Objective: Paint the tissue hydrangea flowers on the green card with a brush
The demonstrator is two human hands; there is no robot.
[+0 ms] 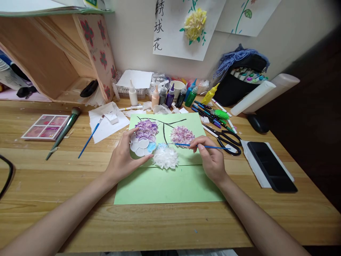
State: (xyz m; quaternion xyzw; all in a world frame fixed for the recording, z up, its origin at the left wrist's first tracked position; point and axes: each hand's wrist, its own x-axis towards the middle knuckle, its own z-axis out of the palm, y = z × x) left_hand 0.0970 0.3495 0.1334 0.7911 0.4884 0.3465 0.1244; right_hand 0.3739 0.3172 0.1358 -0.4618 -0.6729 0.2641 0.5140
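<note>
My left hand is closed round the edge of a white flower-shaped paint palette, which has blue paint in one well. Between the fingers of my right hand is a thin blue paintbrush, its tip above a white paper flower with light blue at its upper edge. A purple paper flower is partly hidden behind the palette. To the right sits a pink-purple paper flower. All three lie on green paper with black painted branches.
Paint bottles line the back. Scissors and pens lie right, near a phone and a mouse. Another paintbrush, a makeup brush and a palette case rest left. A flower picture hangs on the wall.
</note>
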